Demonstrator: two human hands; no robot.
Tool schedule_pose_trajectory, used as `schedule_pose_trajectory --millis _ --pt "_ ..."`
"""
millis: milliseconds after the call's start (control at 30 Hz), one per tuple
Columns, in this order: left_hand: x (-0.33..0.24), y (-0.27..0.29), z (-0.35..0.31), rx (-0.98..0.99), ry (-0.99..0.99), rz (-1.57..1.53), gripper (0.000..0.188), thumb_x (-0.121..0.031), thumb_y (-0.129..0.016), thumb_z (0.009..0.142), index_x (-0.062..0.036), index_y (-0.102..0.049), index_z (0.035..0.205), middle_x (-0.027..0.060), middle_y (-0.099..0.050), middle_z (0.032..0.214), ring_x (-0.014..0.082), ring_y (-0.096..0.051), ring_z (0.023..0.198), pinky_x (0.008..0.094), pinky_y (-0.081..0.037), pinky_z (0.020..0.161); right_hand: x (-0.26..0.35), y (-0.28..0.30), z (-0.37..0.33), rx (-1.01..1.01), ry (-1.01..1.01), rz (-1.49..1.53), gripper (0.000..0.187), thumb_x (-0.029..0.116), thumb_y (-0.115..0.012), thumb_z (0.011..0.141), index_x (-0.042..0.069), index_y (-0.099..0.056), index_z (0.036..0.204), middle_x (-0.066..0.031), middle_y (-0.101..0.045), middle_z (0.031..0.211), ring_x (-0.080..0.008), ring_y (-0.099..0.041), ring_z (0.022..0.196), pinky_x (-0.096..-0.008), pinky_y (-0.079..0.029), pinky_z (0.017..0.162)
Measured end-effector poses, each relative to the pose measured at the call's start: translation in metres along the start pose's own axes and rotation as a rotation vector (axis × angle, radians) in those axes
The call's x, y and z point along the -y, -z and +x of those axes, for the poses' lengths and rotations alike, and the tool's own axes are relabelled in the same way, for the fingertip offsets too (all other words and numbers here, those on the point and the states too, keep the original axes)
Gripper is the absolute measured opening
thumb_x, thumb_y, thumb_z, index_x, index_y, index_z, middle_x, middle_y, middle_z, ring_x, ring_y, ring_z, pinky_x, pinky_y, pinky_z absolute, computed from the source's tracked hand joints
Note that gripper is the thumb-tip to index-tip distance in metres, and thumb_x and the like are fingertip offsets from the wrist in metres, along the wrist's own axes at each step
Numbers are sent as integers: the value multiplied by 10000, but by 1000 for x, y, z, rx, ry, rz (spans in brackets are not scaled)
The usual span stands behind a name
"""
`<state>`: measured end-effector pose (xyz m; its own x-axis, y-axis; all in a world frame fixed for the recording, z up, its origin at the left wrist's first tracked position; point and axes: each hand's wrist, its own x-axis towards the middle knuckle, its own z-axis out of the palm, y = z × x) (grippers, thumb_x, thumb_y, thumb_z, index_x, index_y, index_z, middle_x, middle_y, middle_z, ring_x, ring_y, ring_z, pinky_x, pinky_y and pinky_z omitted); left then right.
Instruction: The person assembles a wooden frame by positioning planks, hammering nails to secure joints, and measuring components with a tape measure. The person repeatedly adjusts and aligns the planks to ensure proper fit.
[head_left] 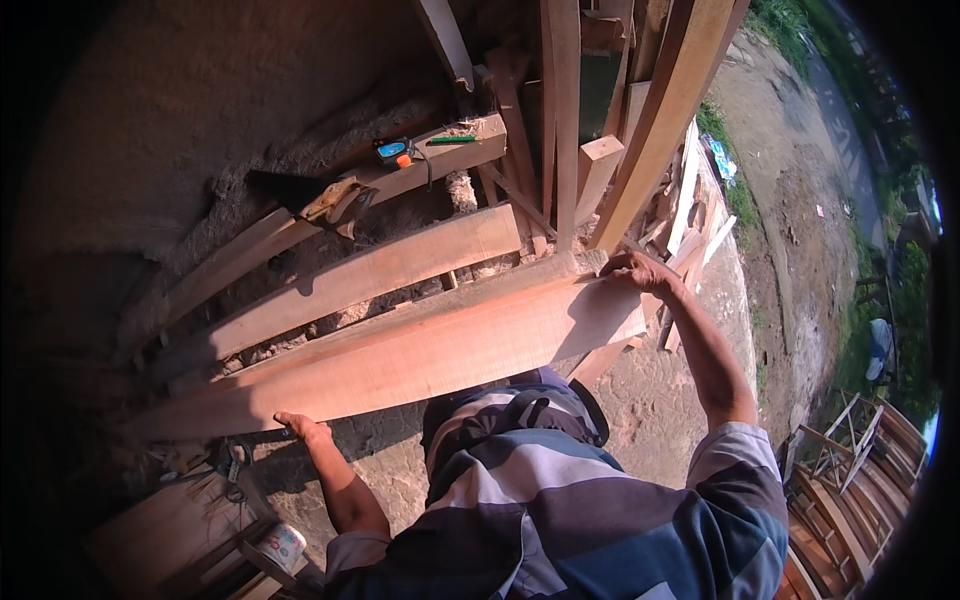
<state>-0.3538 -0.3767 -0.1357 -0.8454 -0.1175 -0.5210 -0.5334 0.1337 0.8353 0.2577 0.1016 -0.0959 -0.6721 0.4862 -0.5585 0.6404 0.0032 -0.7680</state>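
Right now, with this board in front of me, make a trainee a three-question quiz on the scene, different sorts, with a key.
1. True or false: the left hand touches the near edge of the board.

2. Which colour is the front of the tape measure?
A. white
B. blue
C. yellow

3. Fill in: along the beam, the tape measure lies between the green stick and the ____.

Key: 1. True. 2. B. 3. Saw.

A blue-and-orange tape measure point(393, 152), a slim green pencil-shaped stick point(452, 140) and a wooden-handled handsaw point(332, 201) rest on a squared timber beam point(460, 153); tall brown planks point(565, 120) rise rightward.
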Motion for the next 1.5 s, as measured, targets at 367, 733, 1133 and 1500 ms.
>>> schedule_pose_trajectory --millis 367,733,1133,1500 --pt "-10 -6 -4 -126 19 19 792 -655 -259 1030 -78 -333 1567 145 -443 1565 325 -485 1388 489 -416 1147 6 -21 -10 -386 116 -277 768 136 -784 774 64 -436 1455 -166 -440 1497 -305 -561 1282 -422 -436 1100" --pt "3 6 18 -131 -18 35 790 -622 -364 1034 -24 -342 1550 174 -433 1562 313 -476 1392 465 -418 1139 -16 -44 -41 -479 49 424 783 432 -663 943 -12 -379 1522 -183 -582 1409 -248 -584 1269 -354 -442 1076" --pt "-63 17 79 285 -221 81 882 -721 -459 962 -174 -247 1621 96 -344 1621 306 -405 1432 496 -344 1165 24 -62 -30 -973 -96 405 387 319 -567 875 -31 -730 900 -86 -678 764 -165 -598 699 -304 -459 666" --pt "-88 32 37 172 35 -126 999 -725 -672 731 -236 -368 1548 108 -388 1549 348 -350 1417 709 -241 1081 35 -67 -11 -1341 523 -182 126 77 -582 938 -8 -674 945 -112 -705 895 -216 -656 702 -279 -499 667"
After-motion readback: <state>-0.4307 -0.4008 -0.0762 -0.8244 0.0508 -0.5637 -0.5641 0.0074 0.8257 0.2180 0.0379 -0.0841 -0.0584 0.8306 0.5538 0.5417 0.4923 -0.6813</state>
